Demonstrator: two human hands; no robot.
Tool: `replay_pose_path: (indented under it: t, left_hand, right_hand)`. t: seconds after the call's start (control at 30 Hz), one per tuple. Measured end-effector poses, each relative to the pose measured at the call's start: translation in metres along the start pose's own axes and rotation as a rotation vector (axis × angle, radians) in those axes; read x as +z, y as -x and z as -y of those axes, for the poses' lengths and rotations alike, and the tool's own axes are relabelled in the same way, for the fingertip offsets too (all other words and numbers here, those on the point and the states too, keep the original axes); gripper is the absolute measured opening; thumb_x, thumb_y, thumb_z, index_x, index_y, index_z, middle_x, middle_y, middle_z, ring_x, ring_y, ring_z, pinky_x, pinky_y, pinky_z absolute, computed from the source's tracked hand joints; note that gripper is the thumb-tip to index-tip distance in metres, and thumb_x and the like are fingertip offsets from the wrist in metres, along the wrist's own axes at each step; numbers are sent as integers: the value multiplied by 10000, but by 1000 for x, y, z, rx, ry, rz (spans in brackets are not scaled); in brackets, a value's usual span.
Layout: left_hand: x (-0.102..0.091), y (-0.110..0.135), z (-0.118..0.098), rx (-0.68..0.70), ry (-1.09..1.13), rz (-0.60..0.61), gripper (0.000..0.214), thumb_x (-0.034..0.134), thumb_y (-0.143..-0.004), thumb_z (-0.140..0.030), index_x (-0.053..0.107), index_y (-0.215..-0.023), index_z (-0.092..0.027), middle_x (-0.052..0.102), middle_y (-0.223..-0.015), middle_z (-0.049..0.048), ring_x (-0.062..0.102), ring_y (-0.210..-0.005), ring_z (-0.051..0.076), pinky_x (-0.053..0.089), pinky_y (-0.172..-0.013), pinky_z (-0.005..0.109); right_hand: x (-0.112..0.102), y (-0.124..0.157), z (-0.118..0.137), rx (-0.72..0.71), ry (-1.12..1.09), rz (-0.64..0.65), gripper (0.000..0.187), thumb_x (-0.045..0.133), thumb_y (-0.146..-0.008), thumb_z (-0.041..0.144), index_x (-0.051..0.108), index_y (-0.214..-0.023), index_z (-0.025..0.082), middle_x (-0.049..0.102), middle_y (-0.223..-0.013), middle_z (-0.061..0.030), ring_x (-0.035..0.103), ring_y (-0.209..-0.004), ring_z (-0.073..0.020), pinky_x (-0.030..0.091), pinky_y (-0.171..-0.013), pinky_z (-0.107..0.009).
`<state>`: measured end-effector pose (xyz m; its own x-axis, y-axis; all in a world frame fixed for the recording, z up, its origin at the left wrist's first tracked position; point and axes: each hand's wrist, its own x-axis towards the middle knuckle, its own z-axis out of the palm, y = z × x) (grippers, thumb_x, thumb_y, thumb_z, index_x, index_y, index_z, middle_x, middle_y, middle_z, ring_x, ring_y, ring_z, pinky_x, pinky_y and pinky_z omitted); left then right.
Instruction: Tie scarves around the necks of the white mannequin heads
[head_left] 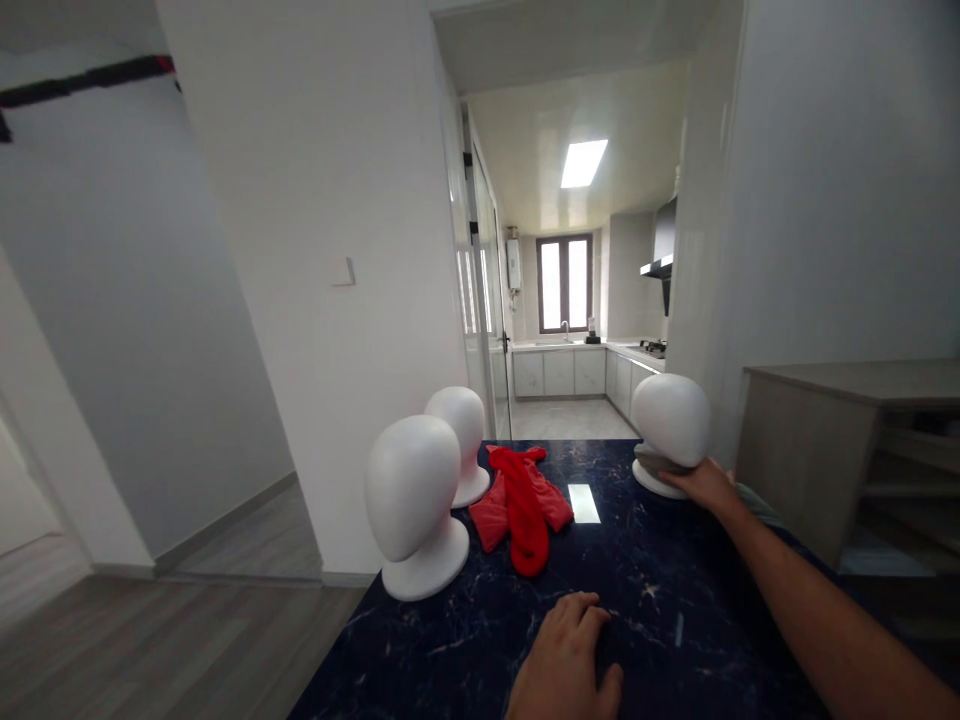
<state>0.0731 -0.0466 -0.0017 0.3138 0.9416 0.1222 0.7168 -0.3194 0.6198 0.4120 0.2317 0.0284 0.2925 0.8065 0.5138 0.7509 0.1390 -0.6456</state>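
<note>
Three white foam mannequin heads stand on a dark blue marbled table (660, 600). My right hand (701, 483) reaches out and grips the base of the far right head (670, 420), fingers wrapped at its neck. My left hand (566, 660) rests flat on the table near the front edge, fingers together, holding nothing. A crumpled red cloth (521, 505) lies between the heads. The near left head (414, 505) stands at the table's left edge, with another head (461, 440) just behind it.
A white wall corner stands left of the table, with wood floor (150, 640) below. A grey shelf unit (847, 450) is at the right. Beyond the table a doorway opens into a kitchen (577, 360) with cabinets and a window.
</note>
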Motion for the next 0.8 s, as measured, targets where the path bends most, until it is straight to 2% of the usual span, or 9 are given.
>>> replay_pose_path:
  t: [0.13,0.27,0.37,0.5,0.63,0.73,0.8]
  left_hand:
    - [1,2,0,24,10,-59,521,636,-825,-313,672,-1345,-296,571,-1570,19,486,-1475,263,359,-1285,395]
    - [1,2,3,66,17,-106,458,623,-855,-299,686,-1309,-307,601,-1536,12,508,-1460,242,360,-1278,375]
    - [-1,1,5,86,20,-124,390,590,-913,-330,706,-1285,-304,622,-1516,21,530,-1441,242,370,-1265,380]
    - [-4,-5,8,100,54,-126,337,563,-956,-371,750,-1218,-270,649,-1491,53,561,-1418,254,386,-1244,395]
    - [-10,-10,6,120,138,-212,334,537,-970,-357,753,-1188,-225,711,-1385,82,630,-1324,227,427,-1178,331]
    - [-21,-8,7,-20,30,-281,276,517,-973,-325,753,-1057,-209,784,-1162,83,716,-1118,219,503,-998,311]
    - [-35,-1,17,-152,-65,-270,224,548,-951,-323,736,-925,-205,801,-1006,93,747,-973,250,517,-861,339]
  right_hand:
    - [-7,42,3,-25,361,56,894,823,-787,535,549,-1479,40,512,-1552,-342,383,-1517,-491,260,-1230,-611]
    - [-13,97,5,27,564,138,955,621,-914,596,390,-1573,-56,412,-1626,-345,311,-1563,-483,219,-1269,-601]
    - [-23,137,11,42,572,235,930,495,-968,613,371,-1598,-59,376,-1658,-328,280,-1581,-486,203,-1277,-606]
    - [-32,184,31,53,536,308,897,444,-980,626,385,-1624,5,375,-1686,-269,266,-1596,-468,192,-1289,-592]
    - [-34,218,52,56,475,331,893,390,-1002,643,389,-1629,7,405,-1678,-247,281,-1595,-447,186,-1299,-579]
    - [-39,230,61,44,402,327,905,367,-1005,670,401,-1627,14,438,-1667,-220,290,-1595,-434,178,-1308,-566]
    - [-43,232,64,44,352,320,872,377,-1004,664,446,-1611,42,477,-1649,-193,316,-1587,-427,194,-1307,-555]
